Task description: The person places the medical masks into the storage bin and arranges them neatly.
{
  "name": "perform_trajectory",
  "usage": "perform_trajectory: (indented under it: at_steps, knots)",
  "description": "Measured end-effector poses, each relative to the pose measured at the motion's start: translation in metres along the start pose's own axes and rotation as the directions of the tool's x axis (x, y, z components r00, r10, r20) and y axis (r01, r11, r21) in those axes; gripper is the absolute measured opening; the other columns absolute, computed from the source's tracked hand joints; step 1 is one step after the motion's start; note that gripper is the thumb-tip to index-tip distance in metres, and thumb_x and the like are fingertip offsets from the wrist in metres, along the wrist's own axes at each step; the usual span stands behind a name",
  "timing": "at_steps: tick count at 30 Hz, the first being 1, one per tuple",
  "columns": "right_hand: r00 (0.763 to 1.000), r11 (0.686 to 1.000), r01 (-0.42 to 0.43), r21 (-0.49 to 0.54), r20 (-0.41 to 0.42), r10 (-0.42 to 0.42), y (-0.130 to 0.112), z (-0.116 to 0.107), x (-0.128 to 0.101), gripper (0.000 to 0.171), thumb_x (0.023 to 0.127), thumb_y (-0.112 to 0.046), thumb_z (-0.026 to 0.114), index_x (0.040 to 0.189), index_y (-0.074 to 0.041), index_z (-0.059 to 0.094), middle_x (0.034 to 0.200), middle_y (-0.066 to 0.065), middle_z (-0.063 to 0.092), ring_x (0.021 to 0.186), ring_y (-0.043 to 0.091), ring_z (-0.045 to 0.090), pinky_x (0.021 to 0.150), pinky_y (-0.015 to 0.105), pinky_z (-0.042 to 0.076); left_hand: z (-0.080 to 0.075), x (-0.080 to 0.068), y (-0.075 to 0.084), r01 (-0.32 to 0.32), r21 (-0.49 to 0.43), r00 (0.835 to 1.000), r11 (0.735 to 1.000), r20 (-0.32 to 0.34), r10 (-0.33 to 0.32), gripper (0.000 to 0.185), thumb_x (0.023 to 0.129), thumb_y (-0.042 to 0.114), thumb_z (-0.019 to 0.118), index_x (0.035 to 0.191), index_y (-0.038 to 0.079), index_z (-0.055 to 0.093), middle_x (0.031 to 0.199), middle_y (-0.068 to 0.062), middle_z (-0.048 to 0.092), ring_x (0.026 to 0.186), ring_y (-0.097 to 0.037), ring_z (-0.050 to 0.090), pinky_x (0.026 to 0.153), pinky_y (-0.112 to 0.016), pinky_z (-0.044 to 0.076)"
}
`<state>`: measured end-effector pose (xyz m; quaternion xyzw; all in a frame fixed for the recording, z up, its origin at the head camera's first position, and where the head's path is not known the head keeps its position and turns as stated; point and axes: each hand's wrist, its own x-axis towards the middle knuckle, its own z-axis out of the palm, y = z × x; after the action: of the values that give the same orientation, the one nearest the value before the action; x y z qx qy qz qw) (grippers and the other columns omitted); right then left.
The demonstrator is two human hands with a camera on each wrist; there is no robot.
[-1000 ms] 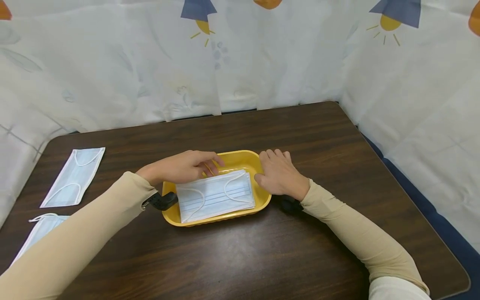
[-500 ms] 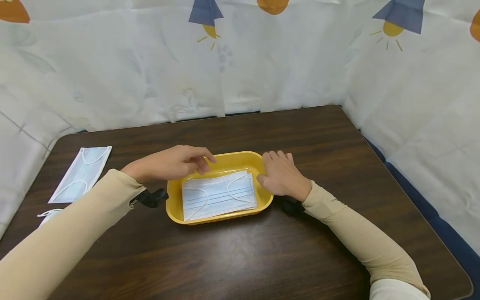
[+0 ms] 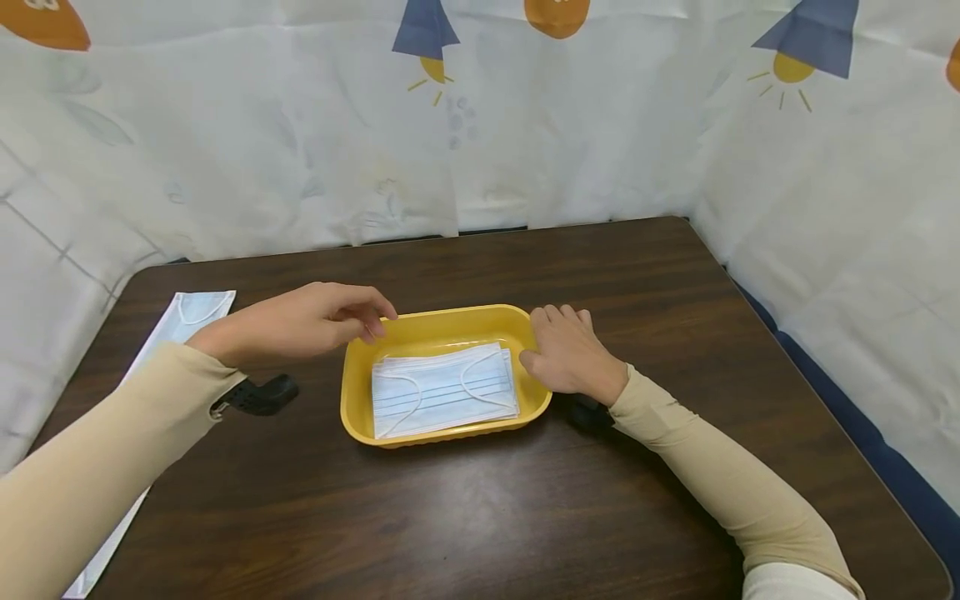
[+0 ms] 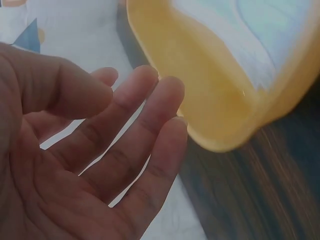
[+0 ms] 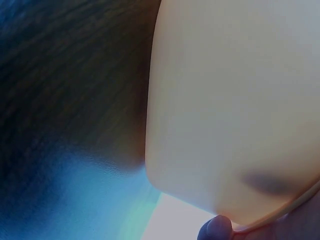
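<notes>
While my right hand (image 3: 572,360) rests against the right rim of the yellow tray (image 3: 420,327), thumb lying on the stack of face masks (image 3: 444,390) inside it, my left hand (image 3: 300,321) hovers just off the tray's far left corner, fingers loosely curled, its grip apart and holding nothing. Tray and masks sit mid-bench (image 3: 480,517), with bare wood toward the near edge and the far edge. Another mask (image 3: 187,312) lies near the bench's left edge, well apart from the tray.
</notes>
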<state>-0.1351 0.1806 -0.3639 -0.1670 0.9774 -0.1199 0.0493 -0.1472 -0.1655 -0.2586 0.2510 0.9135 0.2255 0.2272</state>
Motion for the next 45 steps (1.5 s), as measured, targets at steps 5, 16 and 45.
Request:
perform_trajectory:
  at_steps: [5,16,45]
  knots:
    - [1.0,1.0,-0.006,-0.007,0.002,0.006,0.003,0.0,0.001,0.024,0.095,-0.032,0.05,0.1,-0.009,0.05,0.088,0.007,0.049,0.086,0.029,0.04,0.08,0.041,0.024,-0.007,-0.012,-0.005,0.025,0.0,0.999,1.0,-0.027,-0.025,0.028,0.105,0.021,0.05,0.129,0.028,0.063,0.117,0.006,0.072,0.11,-0.014,0.066,0.095,-0.04,0.052]
    - [1.0,1.0,-0.026,-0.009,-0.002,0.026,0.008,0.0,0.002,0.029,0.094,-0.033,0.05,0.106,-0.007,0.053,0.09,0.006,0.05,0.088,0.029,0.042,0.081,0.041,0.026,-0.015,-0.024,-0.024,-0.018,0.052,0.997,0.998,-0.078,0.023,0.024,0.104,0.023,0.059,0.128,0.023,0.064,0.11,0.009,0.073,0.099,-0.005,0.07,0.081,-0.027,0.054]
    - [1.0,1.0,-0.013,-0.001,-0.007,0.013,0.009,-0.001,0.003,0.031,0.095,-0.033,0.05,0.111,-0.006,0.054,0.092,0.007,0.051,0.088,0.029,0.041,0.081,0.042,0.025,-0.012,-0.088,-0.111,0.086,0.058,0.967,0.995,-0.243,-0.069,0.024,0.105,0.019,0.057,0.129,0.019,0.062,0.107,0.011,0.076,0.091,0.012,0.066,0.074,-0.013,0.05]
